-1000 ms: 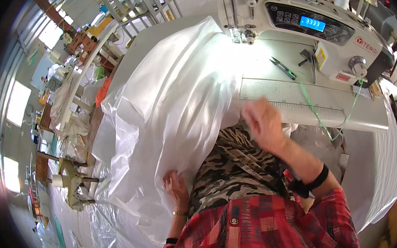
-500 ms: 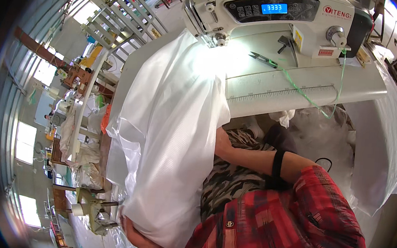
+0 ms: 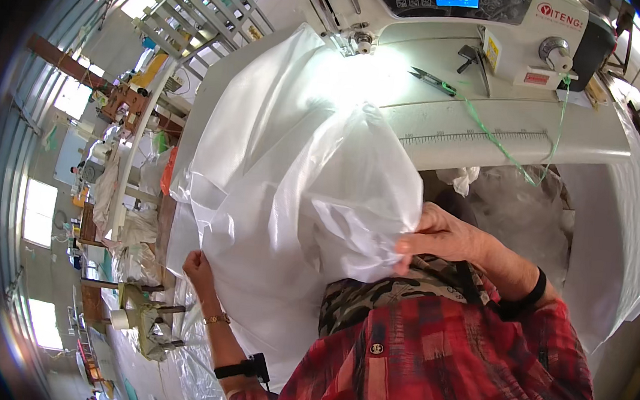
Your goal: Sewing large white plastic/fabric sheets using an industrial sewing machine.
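A large, shiny white sheet [image 3: 258,218] spreads from under the sewing machine head [image 3: 349,22] down over my lap, creased and partly see-through. My right hand [image 3: 441,236] pinches its right edge between thumb and fingers, just above my camouflage-patterned trousers. That side of the cloth is pulled into folds which rise to a peak near the front of the machine table. At the sheet's left edge my left hand [image 3: 199,270] is closed, its curled fingers gripping the border. Bright lamp light washes out the needle area, so the needle and presser foot are hard to make out.
On the machine table [image 3: 444,153] lie thread snips [image 3: 432,81] and a small black tool [image 3: 468,59]. Green thread [image 3: 494,138] trails past a printed ruler scale. White material [image 3: 609,245] hangs at the right. A metal rack [image 3: 202,21] stands beyond the table's left side.
My right hand has come out from behind the sheet, drawing its edge rightward and toward me. My left hand has moved up along the left border. The sheet's right side is now bunched and lifted.
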The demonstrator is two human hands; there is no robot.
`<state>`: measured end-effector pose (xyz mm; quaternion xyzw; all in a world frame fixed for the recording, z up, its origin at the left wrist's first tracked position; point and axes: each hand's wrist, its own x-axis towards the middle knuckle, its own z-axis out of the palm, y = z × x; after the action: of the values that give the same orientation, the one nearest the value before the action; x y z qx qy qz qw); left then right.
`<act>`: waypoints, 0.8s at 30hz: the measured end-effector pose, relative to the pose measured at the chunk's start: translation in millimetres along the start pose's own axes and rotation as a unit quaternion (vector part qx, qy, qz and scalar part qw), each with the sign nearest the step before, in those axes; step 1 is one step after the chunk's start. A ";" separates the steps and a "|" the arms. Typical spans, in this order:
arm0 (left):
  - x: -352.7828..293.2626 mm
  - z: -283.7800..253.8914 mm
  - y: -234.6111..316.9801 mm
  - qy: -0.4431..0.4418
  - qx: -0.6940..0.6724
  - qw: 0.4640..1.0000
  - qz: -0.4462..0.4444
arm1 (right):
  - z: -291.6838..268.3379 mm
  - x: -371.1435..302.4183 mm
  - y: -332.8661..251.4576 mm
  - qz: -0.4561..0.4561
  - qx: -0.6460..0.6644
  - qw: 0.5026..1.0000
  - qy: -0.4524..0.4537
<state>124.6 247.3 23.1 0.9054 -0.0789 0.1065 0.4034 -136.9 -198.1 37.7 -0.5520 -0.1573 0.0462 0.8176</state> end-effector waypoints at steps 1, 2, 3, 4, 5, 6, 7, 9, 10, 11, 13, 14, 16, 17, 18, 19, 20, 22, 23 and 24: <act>-1.9 4.9 12.9 0.041 0.135 0.989 0.045 | -4.2 -5.5 1.6 -0.004 0.000 1.000 -0.011; -7.0 8.5 30.6 0.069 0.284 0.955 0.045 | -4.3 -9.0 10.1 0.071 -0.005 0.995 0.063; -14.9 10.7 52.2 0.077 0.272 0.956 0.079 | -5.3 -11.5 20.1 0.166 -0.017 0.975 0.146; -26.1 15.3 75.0 0.209 0.262 0.911 0.241 | -9.4 -15.8 28.0 0.241 -0.134 0.945 0.175; -44.3 25.4 94.8 0.320 0.238 0.846 0.354 | -8.8 -17.6 39.3 0.209 -0.121 0.957 0.159; -73.3 38.8 109.2 0.229 0.128 0.892 0.368 | -5.3 -20.3 50.0 0.140 -0.079 0.973 0.164; -102.2 51.5 119.1 0.127 0.000 0.929 0.349 | -2.7 -22.3 59.2 0.111 -0.051 0.975 0.186; -150.9 78.2 124.8 -0.239 0.030 0.954 0.178 | -0.5 -27.7 69.5 0.084 -0.016 0.989 0.120; -153.9 103.0 117.6 -0.286 0.067 0.944 0.152 | -0.3 -28.7 73.4 0.072 -0.027 0.992 0.098; -153.9 126.9 105.8 -0.334 0.099 0.928 0.133 | -0.4 -29.0 77.0 0.053 -0.044 0.995 0.072; -150.9 163.9 72.0 -0.309 0.052 0.946 0.083 | -4.7 -25.8 84.5 0.076 -0.017 0.994 0.074; -148.2 182.8 53.9 -0.280 0.010 0.960 0.025 | -6.7 -21.7 90.1 0.055 -0.144 0.987 0.048; -145.3 215.1 19.6 -0.228 -0.066 0.971 0.013 | -6.1 -12.6 106.3 0.007 -0.281 0.959 0.032; -142.9 227.0 4.8 -0.185 -0.116 0.975 -0.041 | -5.0 -6.2 116.4 0.003 -0.294 0.955 0.041; -138.3 236.4 -7.5 -0.172 -0.139 0.975 -0.001 | -5.1 1.4 125.9 -0.016 -0.340 0.938 0.065; -134.3 244.2 -17.1 -0.162 -0.045 0.984 0.056 | -4.9 6.1 134.5 -0.045 -0.402 0.910 0.089; -131.1 247.3 -25.5 -0.167 0.044 0.980 0.095 | -4.3 6.7 141.1 -0.034 -0.385 0.917 0.095; -124.1 248.9 -35.2 -0.225 0.067 0.971 0.047 | -1.7 12.7 148.3 -0.132 -0.529 0.834 0.088; -121.7 247.3 -37.7 -0.279 0.091 0.956 -0.014 | 0.4 14.6 146.3 -0.126 -0.528 0.835 0.088; -118.9 244.0 -39.9 -0.298 0.081 0.951 -0.018 | 4.3 15.7 140.5 -0.102 -0.507 0.846 0.128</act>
<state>50.6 98.1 -194.9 0.9269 -0.1700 -0.1693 0.2886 -109.6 -136.0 -86.4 -0.8716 -0.1084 -0.1948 0.4366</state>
